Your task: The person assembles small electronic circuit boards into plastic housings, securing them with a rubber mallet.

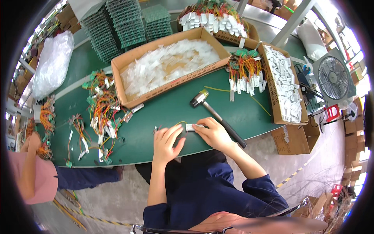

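My right hand pinches a small white rectangular plastic case against the green tabletop, near its front edge. A thin yellow wire curves from the case toward my left hand. That hand lies palm down with its fingers stretched out, apart from the case. Just past its fingertips a small dark and metallic bit shows, partly covered by the hand. Beyond my right hand rests a hammer with a black handle and a yellow and black head.
A carton of clear plastic pieces stands behind. Wired boards lie in a heap to the left. At the right are a carton of white cases and a fan. Another person works at far left.
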The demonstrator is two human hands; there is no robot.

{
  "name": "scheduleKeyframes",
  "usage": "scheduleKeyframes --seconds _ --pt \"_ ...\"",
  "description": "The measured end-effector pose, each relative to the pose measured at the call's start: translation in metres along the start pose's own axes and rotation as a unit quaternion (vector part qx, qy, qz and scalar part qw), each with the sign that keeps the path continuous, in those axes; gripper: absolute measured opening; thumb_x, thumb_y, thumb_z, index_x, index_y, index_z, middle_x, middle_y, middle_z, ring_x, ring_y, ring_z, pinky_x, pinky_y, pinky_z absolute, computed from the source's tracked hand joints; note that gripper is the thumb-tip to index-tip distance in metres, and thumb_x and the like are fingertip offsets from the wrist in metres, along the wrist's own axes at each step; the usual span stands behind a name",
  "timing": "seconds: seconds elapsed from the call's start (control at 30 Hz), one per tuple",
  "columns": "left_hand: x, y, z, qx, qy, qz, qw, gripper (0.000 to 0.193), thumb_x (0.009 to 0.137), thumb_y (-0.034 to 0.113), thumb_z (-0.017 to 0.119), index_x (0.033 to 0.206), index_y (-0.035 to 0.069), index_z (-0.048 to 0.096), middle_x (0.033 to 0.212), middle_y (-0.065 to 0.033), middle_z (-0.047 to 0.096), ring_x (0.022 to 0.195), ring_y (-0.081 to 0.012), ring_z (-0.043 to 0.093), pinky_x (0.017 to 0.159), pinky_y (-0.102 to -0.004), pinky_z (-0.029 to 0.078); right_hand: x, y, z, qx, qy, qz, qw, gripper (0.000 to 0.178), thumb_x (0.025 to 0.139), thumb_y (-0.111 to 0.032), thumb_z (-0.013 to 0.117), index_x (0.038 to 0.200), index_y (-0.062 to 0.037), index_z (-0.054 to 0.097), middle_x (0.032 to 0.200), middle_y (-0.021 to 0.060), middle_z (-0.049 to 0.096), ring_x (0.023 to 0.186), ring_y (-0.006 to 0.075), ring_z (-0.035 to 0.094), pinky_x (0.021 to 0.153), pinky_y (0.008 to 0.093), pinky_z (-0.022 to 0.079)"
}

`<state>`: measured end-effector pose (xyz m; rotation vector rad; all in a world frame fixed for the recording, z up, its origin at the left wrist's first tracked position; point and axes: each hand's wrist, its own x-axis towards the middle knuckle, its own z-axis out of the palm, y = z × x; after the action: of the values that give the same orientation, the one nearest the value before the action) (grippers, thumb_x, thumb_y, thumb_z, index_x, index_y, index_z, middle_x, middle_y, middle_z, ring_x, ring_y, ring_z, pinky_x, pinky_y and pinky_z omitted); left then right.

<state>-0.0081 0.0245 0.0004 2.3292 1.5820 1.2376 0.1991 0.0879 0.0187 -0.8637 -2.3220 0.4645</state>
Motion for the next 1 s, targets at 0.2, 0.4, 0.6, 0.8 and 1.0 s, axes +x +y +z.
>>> scheduleKeyframes --seconds 0.2,0.4,0.6,0.8,1.0 --pt "-0.013 -0.011 0.0 0.018 0.2 -0.009 0.98 0.022 0.076 0.007 0.062 0.098 0.006 0.065 0.104 -0.0074 0.066 0.089 -0.0251 0.059 0.083 -0.0372 0.042 0.048 0.02 -0.111 0.096 0.061 0.185 0.976 0.013 0.081 -0.011 0.075 0.089 -0.0001 0.073 0.083 0.0088 0.069 0.071 0.0136 0.063 0.066 0.0283 0.05" --pt "-0.003 -0.012 0.009 0.023 0.154 -0.021 0.988 0.023 0.075 0.008 0.062 0.098 0.007 0.064 0.103 -0.0059 0.066 0.089 -0.0248 0.058 0.082 -0.0373 0.041 0.161 0.131 -0.226 -0.046 0.123 0.251 0.959 0.031 0.076 -0.033 0.077 0.077 -0.0018 0.074 0.058 0.0066 0.062 0.052 0.0106 0.053 0.052 0.0299 0.045" --pt "0.0 -0.01 0.002 0.054 0.115 -0.034 0.991 0.02 0.076 0.009 0.064 0.096 0.009 0.064 0.1 -0.0044 0.066 0.087 -0.0243 0.058 0.08 -0.0375 0.041 0.31 0.205 -0.27 -0.18 0.289 0.137 0.93 0.037 0.078 -0.044 0.071 0.085 -0.0069 0.076 0.068 0.0074 0.069 0.063 0.0173 0.065 0.064 0.032 0.051" --pt "0.011 -0.009 0.008 0.021 -0.021 -0.063 0.998 0.011 0.075 0.004 0.069 0.084 0.008 0.064 0.085 -0.0042 0.064 0.073 -0.0224 0.061 0.067 -0.0348 0.044 0.338 0.278 -0.195 -0.191 0.24 0.243 0.92 0.024 0.074 -0.031 0.068 0.086 -0.011 0.075 0.09 0.0167 0.071 0.086 0.0337 0.069 0.081 0.0424 0.055" --pt "0.01 -0.012 0.011 0.024 -0.021 -0.067 0.997 0.011 0.075 0.004 0.068 0.085 0.007 0.063 0.085 -0.0039 0.063 0.073 -0.0226 0.06 0.063 -0.0351 0.044 0.292 0.283 -0.183 -0.226 0.196 0.226 0.927 0.03 0.081 -0.033 0.06 0.095 -0.0102 0.074 0.094 0.0199 0.07 0.092 0.0363 0.067 0.084 0.0456 0.053"
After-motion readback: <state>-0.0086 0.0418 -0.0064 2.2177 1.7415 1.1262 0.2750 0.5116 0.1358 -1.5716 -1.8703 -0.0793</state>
